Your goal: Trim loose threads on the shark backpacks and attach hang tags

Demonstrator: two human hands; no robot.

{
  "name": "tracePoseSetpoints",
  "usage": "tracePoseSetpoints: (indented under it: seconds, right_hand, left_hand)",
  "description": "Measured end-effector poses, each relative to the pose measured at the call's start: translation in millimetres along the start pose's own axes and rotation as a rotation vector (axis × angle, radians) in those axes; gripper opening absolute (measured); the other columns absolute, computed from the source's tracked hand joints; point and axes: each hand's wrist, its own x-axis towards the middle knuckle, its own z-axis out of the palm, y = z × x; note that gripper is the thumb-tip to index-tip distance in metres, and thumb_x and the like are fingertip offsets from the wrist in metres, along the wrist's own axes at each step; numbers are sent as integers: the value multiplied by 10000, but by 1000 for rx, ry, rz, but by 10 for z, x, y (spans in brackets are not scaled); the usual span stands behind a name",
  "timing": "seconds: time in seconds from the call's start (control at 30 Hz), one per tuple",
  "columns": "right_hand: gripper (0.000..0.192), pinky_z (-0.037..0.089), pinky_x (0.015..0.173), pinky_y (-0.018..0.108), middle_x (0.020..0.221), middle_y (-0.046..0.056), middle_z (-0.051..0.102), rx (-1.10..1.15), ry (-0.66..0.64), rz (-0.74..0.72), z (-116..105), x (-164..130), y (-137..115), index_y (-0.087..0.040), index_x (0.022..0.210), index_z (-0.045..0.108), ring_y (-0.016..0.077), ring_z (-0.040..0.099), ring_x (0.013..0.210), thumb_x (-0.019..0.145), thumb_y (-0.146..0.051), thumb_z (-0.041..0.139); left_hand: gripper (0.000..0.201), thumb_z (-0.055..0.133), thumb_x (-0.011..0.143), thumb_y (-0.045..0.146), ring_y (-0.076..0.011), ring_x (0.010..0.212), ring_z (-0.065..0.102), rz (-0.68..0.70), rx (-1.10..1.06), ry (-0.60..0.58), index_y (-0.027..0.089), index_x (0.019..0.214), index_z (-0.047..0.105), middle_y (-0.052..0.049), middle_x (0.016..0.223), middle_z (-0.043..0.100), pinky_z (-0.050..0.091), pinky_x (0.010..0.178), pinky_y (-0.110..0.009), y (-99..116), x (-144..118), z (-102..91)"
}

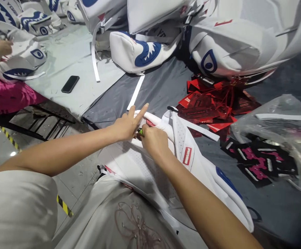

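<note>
A white backpack [189, 138] with a red label patch on its strap and blue trim lies against my lap and the table edge. My left hand [128, 125] is at its top edge, index finger stretched out, the other fingers bent onto the fabric. Close beside it, my right hand [154, 140] is closed around a small tool with a green and black handle [140, 131]. The tool's working end is hidden between my hands, so its exact kind does not show. White straps hang off the backpack on both sides.
Several finished-looking white bags [145, 52] with blue patterns are piled at the back. Red tags [204, 107] and black-and-pink cards [259, 160] by a clear plastic bag [282, 121] lie right. A phone [70, 84] rests on the pale table; another person's hand [1, 47] touches a bag.
</note>
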Motion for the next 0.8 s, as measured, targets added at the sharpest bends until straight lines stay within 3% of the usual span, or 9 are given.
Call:
tracePoseSetpoints:
  seconds: [0.13, 0.23, 0.4, 0.47, 0.53, 0.67, 0.8]
  right_hand:
    - [196, 433, 633, 307, 888, 147, 731, -11, -5, 6, 27, 43, 3, -141, 1038, 666, 304, 714, 857, 970, -202, 492]
    - [191, 374, 586, 286, 831, 108, 731, 21, 48, -1, -24, -48, 56, -164, 1002, 673, 268, 707, 790, 968, -271, 518]
    - [422, 318, 534, 257, 748, 70, 700, 109, 507, -45, -254, -466, 322, -168, 947, 683, 183, 660, 683, 993, -513, 444]
    - [461, 323, 514, 249, 651, 42, 660, 221, 615, -71, -317, -589, 414, -173, 900, 683, 149, 616, 582, 1015, -514, 395]
    - [401, 357, 503, 239, 659, 24, 669, 413, 604, -113, -313, -632, 445, -183, 918, 689, 122, 574, 512, 1013, -479, 435]
    - [233, 432, 501, 227, 845, 15, 747, 678, 369, -200, -171, -543, 401, -207, 1042, 714, 98, 552, 483, 947, -378, 588]
    - [238, 540, 739, 271, 989, 42, 762, 635, 211, -273, -117, -434, 409, -207, 1103, 727, 159, 695, 784, 928, -296, 592]
  left_hand:
    - [983, 527, 871, 191, -283, 1093, 594, 47, -28, 54, 314, 1565, -158, -167, 1433, 371, 520, 777, -357, -58, 50, 56]
    - [960, 500, 877, 194, -255, 1044, 613, 112, -82, 74, 316, 1564, -159, -153, 1394, 397, 510, 758, -336, -122, 60, 86]
    - [1060, 550, 845, 178, -262, 1092, 604, 160, -120, 45, 361, 1531, -238, -160, 1491, 301, 506, 776, -325, -187, 69, 76]
    - [1079, 555, 843, 167, -258, 1122, 593, 182, -146, 4, 374, 1520, -259, -154, 1517, 270, 505, 799, -319, -203, 81, 52]
    - [1087, 565, 840, 160, -256, 1138, 588, 191, -168, -27, 376, 1521, -253, -152, 1533, 248, 503, 810, -313, -218, 94, 32]
    - [1095, 577, 825, 137, -269, 1162, 581, 209, -172, -23, 367, 1531, -228, -165, 1555, 210, 504, 813, -316, -234, 112, 30]
    - [1095, 581, 826, 148, -273, 1147, 593, 209, -163, -18, 367, 1531, -227, -167, 1557, 201, 511, 814, -323, -228, 115, 21]
